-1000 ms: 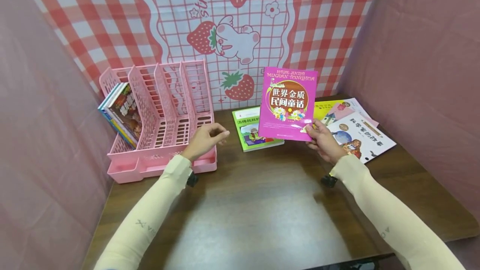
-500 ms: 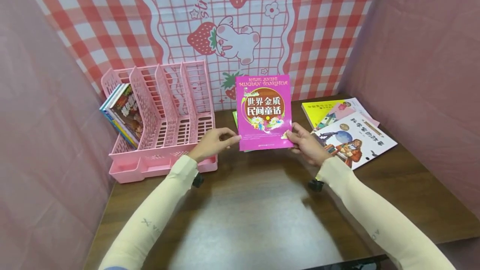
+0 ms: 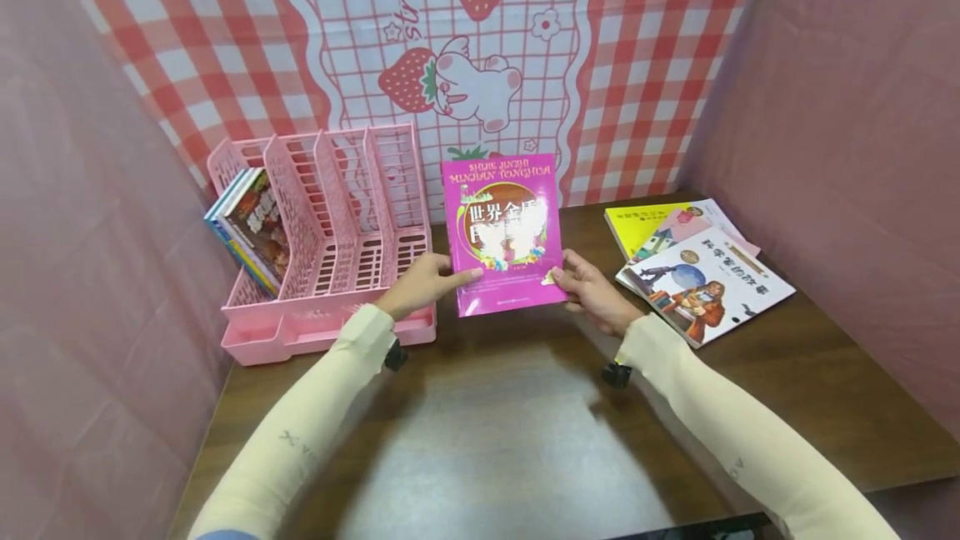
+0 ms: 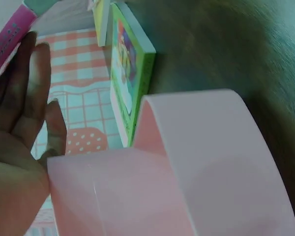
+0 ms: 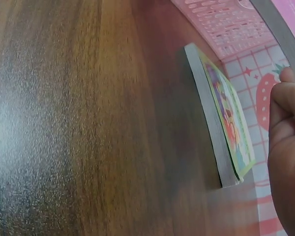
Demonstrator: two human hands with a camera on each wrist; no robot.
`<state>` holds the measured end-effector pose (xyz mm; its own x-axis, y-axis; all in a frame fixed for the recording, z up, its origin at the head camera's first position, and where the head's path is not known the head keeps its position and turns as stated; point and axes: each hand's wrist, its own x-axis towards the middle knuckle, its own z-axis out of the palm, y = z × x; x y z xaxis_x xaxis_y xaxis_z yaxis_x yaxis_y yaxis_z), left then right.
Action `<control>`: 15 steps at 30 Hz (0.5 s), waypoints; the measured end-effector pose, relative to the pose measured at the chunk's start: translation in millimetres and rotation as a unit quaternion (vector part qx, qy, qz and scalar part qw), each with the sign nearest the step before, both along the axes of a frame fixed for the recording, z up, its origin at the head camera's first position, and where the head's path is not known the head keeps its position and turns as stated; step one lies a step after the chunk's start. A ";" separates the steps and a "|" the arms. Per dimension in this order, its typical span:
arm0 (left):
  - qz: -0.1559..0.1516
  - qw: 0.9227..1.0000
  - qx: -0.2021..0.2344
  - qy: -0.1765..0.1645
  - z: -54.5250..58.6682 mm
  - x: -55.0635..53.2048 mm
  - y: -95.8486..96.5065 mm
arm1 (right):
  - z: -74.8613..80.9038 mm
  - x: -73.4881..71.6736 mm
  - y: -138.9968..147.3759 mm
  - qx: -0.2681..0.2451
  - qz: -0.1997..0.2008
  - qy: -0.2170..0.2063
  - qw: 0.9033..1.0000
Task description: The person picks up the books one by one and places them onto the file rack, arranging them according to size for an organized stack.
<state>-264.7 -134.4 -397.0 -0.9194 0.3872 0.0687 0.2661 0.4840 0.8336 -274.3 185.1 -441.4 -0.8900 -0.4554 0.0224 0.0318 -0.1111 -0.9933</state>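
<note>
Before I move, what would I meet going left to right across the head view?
Pink rack → left hand → magenta book → right hand → white-covered book.

Back cloth [image 3: 660, 90]: red-and-white gingham, strawberry print.
Side drapes [image 3: 840, 148]: plain dusty pink, left and right.
Table [image 3: 795, 415]: brown wood grain.
Glare [image 3: 495, 465]: pale, near front edge.

Magenta book [image 3: 504, 236] reads "MINJIAN TONGHUA"; the backdrop [image 3: 465, 40], "straw".
</note>
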 end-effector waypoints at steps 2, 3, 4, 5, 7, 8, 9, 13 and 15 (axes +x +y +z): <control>-0.003 1.000 0.016 -0.001 0.3 0.5 0.9 | 0.0 0.7 -3.0 0.003 -0.005 0.000 1.000; -0.005 1.000 0.029 -0.002 0.6 1.1 1.1 | -0.4 0.8 -4.4 0.004 -0.006 -0.002 1.000; -0.005 0.999 0.046 -0.004 0.9 1.7 1.1 | -0.6 1.1 -6.2 0.005 -0.006 -0.004 1.000; -0.004 0.998 0.063 -0.005 1.3 2.4 0.8 | -0.7 1.4 -8.0 0.005 -0.008 -0.007 1.000; 0.002 0.995 0.098 -0.006 1.7 3.1 0.1 | -1.3 1.2 -11.6 -0.002 -0.011 -0.012 1.000; 0.006 0.994 0.111 -0.003 1.8 3.3 -0.6 | -1.8 0.8 -13.4 -0.005 -0.014 -0.014 1.000; 0.010 0.992 0.123 0.002 2.3 3.8 -1.5 | -2.2 0.3 -15.2 -0.007 -0.016 -0.013 1.000; 0.026 0.990 0.135 0.028 2.4 4.6 -6.6 | -5.9 -1.2 -23.3 0.029 -0.020 -0.009 0.999; 0.029 0.990 0.127 0.048 2.4 5.0 -10.2 | -8.7 -0.5 -29.5 0.068 -0.003 -0.009 0.998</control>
